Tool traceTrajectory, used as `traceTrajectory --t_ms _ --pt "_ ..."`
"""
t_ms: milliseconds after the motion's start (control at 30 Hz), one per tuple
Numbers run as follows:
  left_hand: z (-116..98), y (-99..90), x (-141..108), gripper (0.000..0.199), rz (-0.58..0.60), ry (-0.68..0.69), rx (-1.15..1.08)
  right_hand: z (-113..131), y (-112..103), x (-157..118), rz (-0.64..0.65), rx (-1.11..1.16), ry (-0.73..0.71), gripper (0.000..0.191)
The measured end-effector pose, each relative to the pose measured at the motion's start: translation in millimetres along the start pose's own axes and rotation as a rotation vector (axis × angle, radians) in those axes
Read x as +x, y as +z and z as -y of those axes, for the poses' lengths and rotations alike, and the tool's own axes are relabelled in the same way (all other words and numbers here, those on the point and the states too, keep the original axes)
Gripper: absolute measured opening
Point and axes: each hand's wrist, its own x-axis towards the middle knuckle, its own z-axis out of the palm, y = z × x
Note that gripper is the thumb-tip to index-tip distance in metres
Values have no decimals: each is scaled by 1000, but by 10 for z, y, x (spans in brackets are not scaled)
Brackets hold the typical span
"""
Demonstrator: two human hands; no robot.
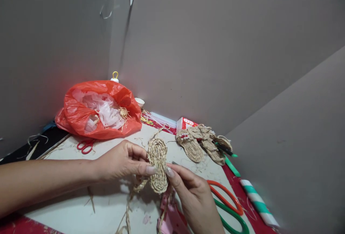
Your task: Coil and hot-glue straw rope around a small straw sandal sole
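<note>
Woven oval piece held between two hands above the white work surface.
The left hand pinches its left edge, thumb in front; the right hand pinches its lower right edge. The step in hand looks like steadying or checking the weave; any change of grip would call for one hand keeping its pinch, with the loose braid left free. Relative to the piece, that braid hangs below; a red plastic bag lies beyond, to the left, small slippers beyond, to the right, and orange and green handles nearer, to the right.
</note>
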Motion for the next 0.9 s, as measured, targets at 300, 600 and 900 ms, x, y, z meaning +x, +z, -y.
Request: traceTrajectory --t_ms 300,600,900 --pt "-37 -60 2 25 -47 37 -6 -15 -48 -25 -60 -58 -81 28" --pt "5 -15 -16 22 -44 60 47 -126 56 -46 -155 -455 -414 35" --pt "-28 75 -74 15 -37 18 180 -55 68 -38 -92 -629 -513 25"
